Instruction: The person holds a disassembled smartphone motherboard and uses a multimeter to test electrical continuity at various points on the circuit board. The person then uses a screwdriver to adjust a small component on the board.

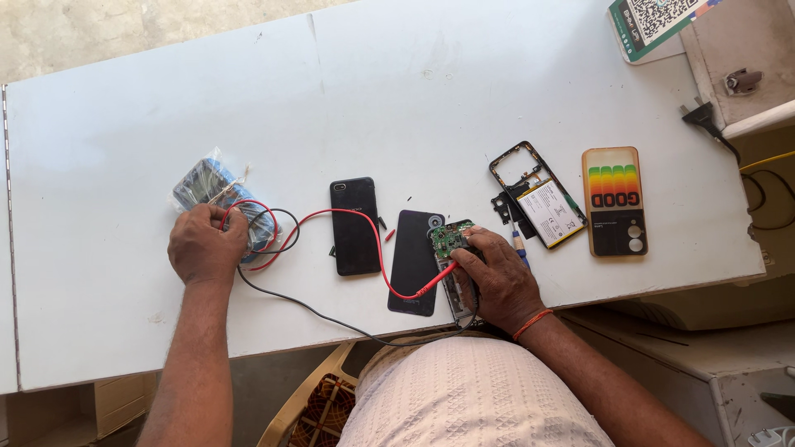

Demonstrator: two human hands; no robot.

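Note:
My left hand (201,247) rests on a blue meter in a clear plastic wrap (207,186) at the table's left, fingers curled over its lower end. Red (335,213) and black (306,308) leads run from it across the table. My right hand (499,277) grips the red probe (435,281) and holds it against an opened phone with a bare green circuit board (449,237). A black back cover (414,261) lies just left of that phone, and a black phone (354,225) lies further left.
To the right lie a stripped phone frame with a white battery (542,203), a blue-handled screwdriver (518,244) and an orange phone case (614,201). A card with a square code (650,25) and a black plug (704,116) sit at the far right. The white table's front edge (331,348) is near my body.

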